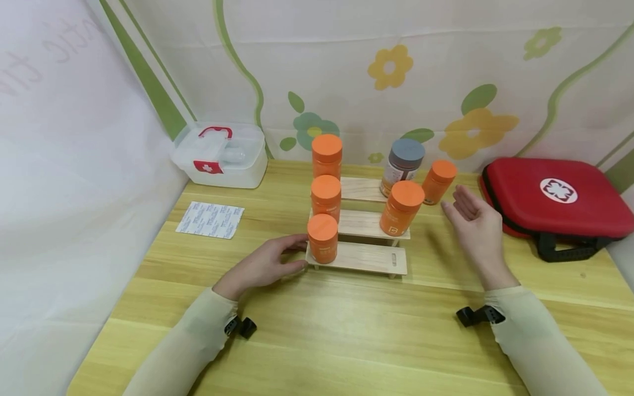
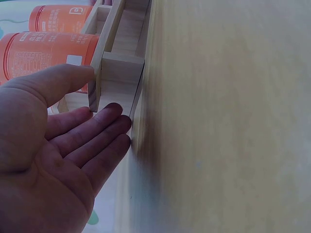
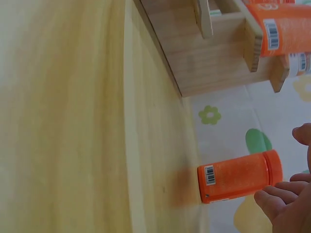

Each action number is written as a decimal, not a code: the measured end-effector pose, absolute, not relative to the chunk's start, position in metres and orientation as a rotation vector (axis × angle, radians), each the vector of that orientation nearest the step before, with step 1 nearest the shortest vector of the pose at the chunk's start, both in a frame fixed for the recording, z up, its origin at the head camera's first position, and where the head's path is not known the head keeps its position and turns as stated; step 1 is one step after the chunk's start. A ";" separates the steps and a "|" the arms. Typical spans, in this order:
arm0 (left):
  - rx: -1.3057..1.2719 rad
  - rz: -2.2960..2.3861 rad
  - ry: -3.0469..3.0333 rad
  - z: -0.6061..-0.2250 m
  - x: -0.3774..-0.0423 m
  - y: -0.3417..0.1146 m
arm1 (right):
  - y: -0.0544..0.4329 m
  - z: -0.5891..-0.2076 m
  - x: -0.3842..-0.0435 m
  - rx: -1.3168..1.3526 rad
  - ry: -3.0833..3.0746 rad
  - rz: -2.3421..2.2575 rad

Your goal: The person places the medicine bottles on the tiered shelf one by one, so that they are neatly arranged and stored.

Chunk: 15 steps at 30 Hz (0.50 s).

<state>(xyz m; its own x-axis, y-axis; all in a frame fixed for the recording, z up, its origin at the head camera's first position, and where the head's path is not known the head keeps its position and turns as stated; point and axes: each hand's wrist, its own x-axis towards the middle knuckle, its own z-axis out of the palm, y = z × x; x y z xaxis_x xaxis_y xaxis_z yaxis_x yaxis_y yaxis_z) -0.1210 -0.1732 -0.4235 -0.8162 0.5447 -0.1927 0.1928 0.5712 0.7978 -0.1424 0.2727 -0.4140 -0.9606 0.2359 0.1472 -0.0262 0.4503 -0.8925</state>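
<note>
A three-step wooden stand [image 1: 366,258] bears several orange-lidded jars. Three line its left side, among them the front jar [image 1: 323,239]; another orange jar [image 1: 402,208] is on the middle step's right. On the top step stands a grey-lidded jar [image 1: 403,165]. My left hand [image 1: 269,261] touches the left end of the lowest step, its fingers [image 2: 104,141] mostly straight and its thumb at the board's edge. On the table right of the stand is a smaller orange bottle [image 3: 238,177]. Beside it my right hand [image 1: 476,234] is held with fingers extended, seemingly apart from the bottle.
A red first-aid case [image 1: 569,198] with a black handle [image 1: 569,253] lies at the right. At the back left stands a translucent white box [image 1: 225,159] with red clasps. A printed foil pack [image 1: 210,220] lies before it. A flowered curtain [image 1: 346,71] hangs behind the table.
</note>
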 end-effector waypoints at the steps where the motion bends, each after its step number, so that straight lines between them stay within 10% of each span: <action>1: 0.595 1.138 2.387 -0.424 -0.121 -0.173 | 0.274 -0.415 -0.146 -0.188 -2.456 1.518; 15: 0.599 1.131 2.396 -0.425 -0.122 -0.174 | 0.285 -0.426 -0.192 -0.292 -2.493 1.584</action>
<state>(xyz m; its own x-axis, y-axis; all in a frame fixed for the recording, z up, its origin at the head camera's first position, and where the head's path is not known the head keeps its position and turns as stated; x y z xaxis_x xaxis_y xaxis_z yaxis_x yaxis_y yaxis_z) -0.1217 -0.1738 -0.4255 -0.8178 0.5436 -0.1888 0.1998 0.5760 0.7927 -0.1915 0.2849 -0.4262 -0.9658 0.2560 0.0404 0.0722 0.4154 -0.9068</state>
